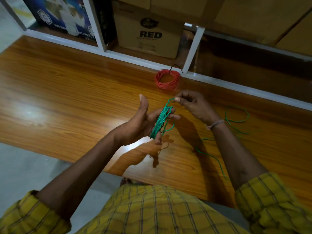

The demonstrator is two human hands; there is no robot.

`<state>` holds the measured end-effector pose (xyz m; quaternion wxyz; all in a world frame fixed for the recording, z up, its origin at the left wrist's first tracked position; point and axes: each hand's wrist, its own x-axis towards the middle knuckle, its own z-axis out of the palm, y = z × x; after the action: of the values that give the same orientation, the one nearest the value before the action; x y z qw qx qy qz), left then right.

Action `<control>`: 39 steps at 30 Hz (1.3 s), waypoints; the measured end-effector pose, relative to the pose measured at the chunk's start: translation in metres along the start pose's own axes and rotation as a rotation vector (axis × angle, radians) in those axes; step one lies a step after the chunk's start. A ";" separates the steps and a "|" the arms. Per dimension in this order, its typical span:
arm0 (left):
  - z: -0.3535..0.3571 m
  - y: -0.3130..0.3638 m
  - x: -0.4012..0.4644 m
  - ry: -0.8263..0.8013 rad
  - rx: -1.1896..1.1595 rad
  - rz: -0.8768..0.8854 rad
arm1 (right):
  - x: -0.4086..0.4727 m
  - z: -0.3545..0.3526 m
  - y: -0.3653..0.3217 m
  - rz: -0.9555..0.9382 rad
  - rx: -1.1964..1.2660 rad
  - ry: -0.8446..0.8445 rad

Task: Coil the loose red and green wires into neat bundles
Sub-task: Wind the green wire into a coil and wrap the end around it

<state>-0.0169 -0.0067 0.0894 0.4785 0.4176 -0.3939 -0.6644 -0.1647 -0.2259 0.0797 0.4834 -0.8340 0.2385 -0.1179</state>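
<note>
Yellow checked sleeves [276,205] frame the bottom of the view, with both forearms reaching out over the wooden surface [67,92]. Above it, the left hand [143,122] stands upright, thumb raised, with the green wire [161,121] looped in several long turns around its fingers; the fingers are only slightly bent, serving as a former for the bundle. Just beyond, the right hand [190,103] pinches the top of a loop between thumb and forefinger, as if laying on another turn.

Loose green wire trails off to the right across the surface, one open loop lying near the right wrist and a tail running back toward the body, so a fair length seems left to wind. Behind the hands, beside the white shelf frame [194,48], the red coil [167,80] lies already bundled and tied with a dark strand.

Judging by its look, the wire is thin, light and springy: turns may slip off the fingers if tension drops. Holding it close to the bundle, with light steady pull, should keep loops even.
</note>
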 end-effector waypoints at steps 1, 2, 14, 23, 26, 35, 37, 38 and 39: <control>0.000 0.002 -0.001 0.005 -0.037 0.017 | -0.004 0.003 0.008 0.052 0.009 0.018; 0.000 0.004 -0.003 0.013 -0.077 0.029 | -0.009 0.007 0.015 0.094 0.018 0.025; -0.022 0.005 0.016 0.323 -0.336 0.153 | -0.071 0.064 -0.021 0.364 0.030 -0.399; -0.032 -0.004 0.020 0.404 0.180 -0.010 | -0.070 0.021 -0.062 0.269 0.124 -0.673; -0.025 -0.006 0.015 0.342 0.319 -0.050 | -0.058 -0.009 -0.067 0.150 0.240 -0.574; -0.008 0.002 -0.009 0.064 0.372 -0.090 | -0.010 -0.026 -0.031 0.060 0.277 -0.104; -0.008 0.006 -0.010 0.011 0.302 -0.066 | -0.003 -0.015 -0.021 0.063 0.201 -0.033; -0.009 0.008 -0.010 -0.010 0.246 -0.055 | -0.001 -0.008 -0.015 0.068 0.193 -0.004; -0.009 0.011 -0.011 -0.025 0.187 -0.041 | -0.001 -0.001 -0.010 0.072 0.187 0.018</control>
<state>-0.0033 -0.0001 0.0985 0.4186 0.4601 -0.4516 -0.6397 -0.1633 -0.2218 0.0884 0.5610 -0.7750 0.2605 -0.1299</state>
